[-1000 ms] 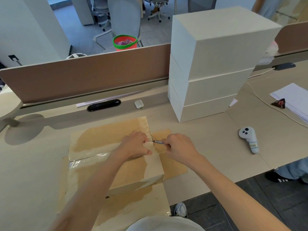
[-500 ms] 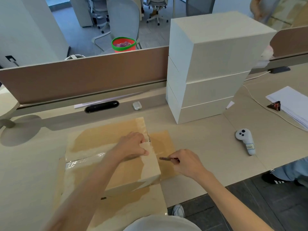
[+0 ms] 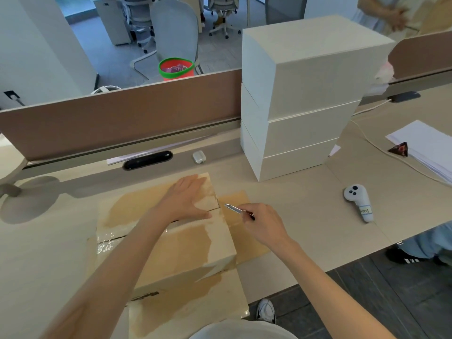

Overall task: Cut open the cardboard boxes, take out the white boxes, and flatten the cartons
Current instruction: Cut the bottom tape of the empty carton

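A taped brown cardboard box (image 3: 186, 243) lies on the desk in front of me, on top of flattened cardboard (image 3: 195, 307). My left hand (image 3: 188, 199) presses flat on the box's far top flap, fingers straight. My right hand (image 3: 264, 223) grips a small utility knife (image 3: 236, 208), whose blade points left toward the box's right edge, just short of the tape seam. Three white boxes (image 3: 300, 101) stand stacked at the back right of the desk.
A white controller (image 3: 358, 201) lies to the right. Papers (image 3: 425, 148) and a cable sit at far right. An earbud case (image 3: 198, 157) and a black slot (image 3: 146, 160) lie near the brown divider (image 3: 117, 126). The desk edge runs close on the right front.
My left hand moved from the box's right edge up onto the far flap and flattened. My right hand first drew the knife toward me, then came back up beside the seam's right end.
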`<state>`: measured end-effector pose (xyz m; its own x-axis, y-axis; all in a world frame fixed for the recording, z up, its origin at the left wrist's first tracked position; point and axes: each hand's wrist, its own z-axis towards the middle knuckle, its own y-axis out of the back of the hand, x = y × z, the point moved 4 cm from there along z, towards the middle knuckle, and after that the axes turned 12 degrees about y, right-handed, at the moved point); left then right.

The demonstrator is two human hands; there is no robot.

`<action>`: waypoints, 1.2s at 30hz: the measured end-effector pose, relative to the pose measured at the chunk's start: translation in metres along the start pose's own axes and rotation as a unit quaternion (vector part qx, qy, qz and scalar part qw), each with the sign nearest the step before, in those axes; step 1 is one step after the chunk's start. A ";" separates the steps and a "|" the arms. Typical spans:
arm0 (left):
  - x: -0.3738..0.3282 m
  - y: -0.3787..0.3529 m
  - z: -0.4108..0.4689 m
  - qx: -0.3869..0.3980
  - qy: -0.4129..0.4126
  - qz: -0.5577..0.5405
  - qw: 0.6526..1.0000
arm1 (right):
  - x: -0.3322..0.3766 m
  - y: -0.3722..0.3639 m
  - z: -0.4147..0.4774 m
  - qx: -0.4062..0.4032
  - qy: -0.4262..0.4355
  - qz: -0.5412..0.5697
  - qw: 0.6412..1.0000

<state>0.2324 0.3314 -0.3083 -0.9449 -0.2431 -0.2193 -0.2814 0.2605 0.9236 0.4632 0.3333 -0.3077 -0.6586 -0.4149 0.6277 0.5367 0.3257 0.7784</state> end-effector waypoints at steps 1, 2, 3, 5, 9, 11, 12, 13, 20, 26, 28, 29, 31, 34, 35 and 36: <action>0.004 -0.001 0.003 0.016 0.017 0.011 1.000 | 0.004 -0.001 0.002 -0.003 0.005 -0.001 1.000; 0.006 -0.002 0.004 0.032 0.032 0.019 0.999 | 0.006 -0.001 0.004 -0.006 0.009 -0.003 1.000; 0.007 -0.003 0.005 0.044 0.043 0.024 0.998 | 0.008 -0.002 0.004 -0.007 0.012 -0.007 1.000; 0.006 -0.003 0.007 0.049 0.054 0.039 0.997 | 0.010 -0.005 0.005 -0.005 0.012 -0.009 1.000; 0.005 0.004 0.011 0.025 0.054 0.063 0.996 | 0.011 -0.009 0.006 0.002 0.007 -0.002 1.000; 0.004 0.007 0.011 0.023 0.046 0.065 0.997 | 0.011 -0.010 0.006 0.001 0.008 0.002 1.000; 0.001 0.008 0.010 0.022 0.038 0.074 0.996 | 0.011 -0.009 0.006 0.001 0.010 0.001 1.000; -0.002 0.009 0.009 0.017 0.029 0.088 0.996 | 0.012 -0.009 0.007 0.001 0.013 0.000 1.000; -0.012 0.010 0.008 -0.064 -0.035 0.219 0.973 | 0.022 -0.011 0.010 0.012 0.028 -0.013 0.999; -0.014 0.010 0.007 -0.107 -0.075 0.263 0.956 | 0.025 -0.011 0.014 0.021 0.034 -0.058 0.998; -0.015 0.010 0.007 -0.110 -0.082 0.270 0.953 | 0.027 -0.011 0.015 0.025 0.045 -0.061 0.997; -0.015 0.010 0.007 -0.113 -0.084 0.275 0.951 | 0.028 -0.012 0.014 0.029 0.049 -0.059 0.997; -0.016 0.010 0.007 -0.120 -0.088 0.279 0.949 | 0.028 -0.015 0.011 0.035 0.047 -0.047 0.997; -0.018 0.008 0.004 -0.133 -0.093 0.277 0.947 | 0.023 -0.016 0.007 0.030 0.035 -0.015 0.999; -0.018 0.007 0.003 -0.137 -0.095 0.277 0.946 | 0.022 -0.016 0.007 0.035 0.033 -0.012 0.999; -0.017 0.006 0.002 -0.140 -0.096 0.278 0.945 | 0.022 -0.015 0.007 0.043 0.032 -0.013 0.998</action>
<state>0.2469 0.3393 -0.2999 -0.9540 0.0398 0.2971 0.2985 0.0339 0.9538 0.4368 0.3251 -0.3059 -0.6355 -0.4763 0.6076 0.4705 0.3851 0.7939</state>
